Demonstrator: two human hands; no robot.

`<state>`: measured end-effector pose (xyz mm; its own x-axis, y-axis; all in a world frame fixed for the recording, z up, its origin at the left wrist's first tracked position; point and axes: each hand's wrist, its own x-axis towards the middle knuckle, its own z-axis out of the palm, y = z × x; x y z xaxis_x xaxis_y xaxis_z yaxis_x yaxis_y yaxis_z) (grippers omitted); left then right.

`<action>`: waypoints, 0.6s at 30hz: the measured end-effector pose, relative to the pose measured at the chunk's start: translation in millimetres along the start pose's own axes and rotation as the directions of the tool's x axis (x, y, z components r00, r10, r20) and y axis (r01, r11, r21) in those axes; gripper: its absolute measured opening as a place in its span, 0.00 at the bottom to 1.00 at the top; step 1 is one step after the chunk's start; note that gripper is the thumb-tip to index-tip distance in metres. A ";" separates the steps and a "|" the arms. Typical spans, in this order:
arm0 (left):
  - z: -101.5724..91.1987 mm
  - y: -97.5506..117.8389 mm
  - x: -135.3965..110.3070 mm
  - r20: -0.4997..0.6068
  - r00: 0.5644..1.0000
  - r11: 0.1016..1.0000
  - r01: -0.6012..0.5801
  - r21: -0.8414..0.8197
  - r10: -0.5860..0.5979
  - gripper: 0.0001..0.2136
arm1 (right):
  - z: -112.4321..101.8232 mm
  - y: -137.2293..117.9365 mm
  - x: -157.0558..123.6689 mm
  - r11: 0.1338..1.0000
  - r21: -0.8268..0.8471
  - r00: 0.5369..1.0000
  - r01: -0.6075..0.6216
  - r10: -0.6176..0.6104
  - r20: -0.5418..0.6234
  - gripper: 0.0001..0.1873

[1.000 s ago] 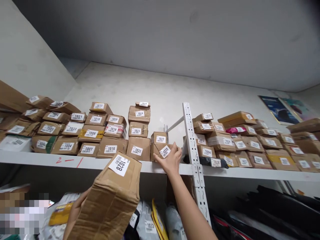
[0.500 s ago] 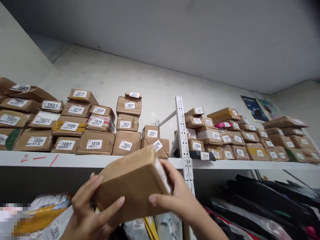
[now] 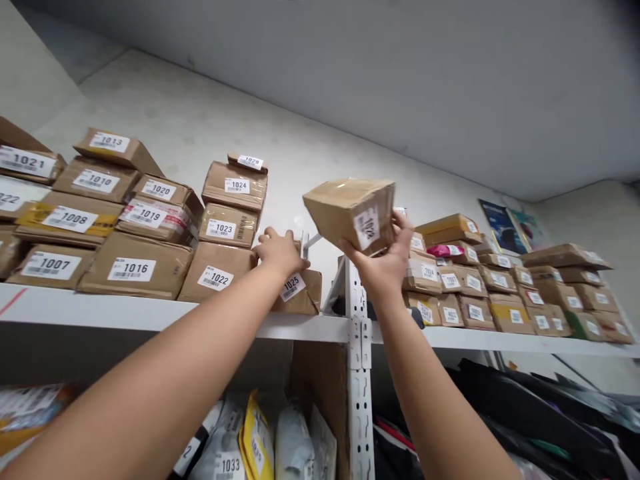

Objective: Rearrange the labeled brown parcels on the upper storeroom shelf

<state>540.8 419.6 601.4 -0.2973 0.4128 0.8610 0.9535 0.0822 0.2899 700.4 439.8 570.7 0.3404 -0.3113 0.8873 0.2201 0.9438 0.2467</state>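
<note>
The cardboard parcel (image 3: 345,207), its tilted label (image 3: 367,228) barely legible, is clamped by the right hand (image 3: 385,267) above the front edge of the shelf (image 3: 125,312), long axis level, labelled end camera-ward; apart, the left hand (image 3: 280,252) is laid over a mostly hidden box (image 3: 298,244)

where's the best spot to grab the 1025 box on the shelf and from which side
Probably from the front: the 1025 box sits at the shelf edge, labelled face toward you. With box 1022 crowding its left and the left hand just above it, grip its free right end.
</note>
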 end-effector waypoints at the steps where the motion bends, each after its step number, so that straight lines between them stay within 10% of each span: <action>1: 2.3 4.9 4.9 0.041 0.998 0.998 0.056 0.006 -0.056 0.37 | 6.4 7.9 2.8 0.999 -0.033 1.000 -0.005 0.006 0.029 0.40; 9: 9.4 0.6 -7.5 -0.124 0.991 0.997 0.062 0.035 -0.058 0.45 | 77.2 61.6 27.1 0.968 -0.212 0.946 -0.138 0.192 0.260 0.45; 18: 32.2 -21.1 -38.9 -0.284 0.957 0.991 -0.022 0.134 0.059 0.45 | 109.3 79.8 53.9 0.980 0.040 0.719 -0.193 0.113 0.686 0.38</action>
<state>533.9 431.1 548.3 -0.2417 0.1425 0.9598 0.9578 0.1937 0.2124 636.4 510.5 680.7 -0.3571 -0.0404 0.9332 0.1138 0.9897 0.0864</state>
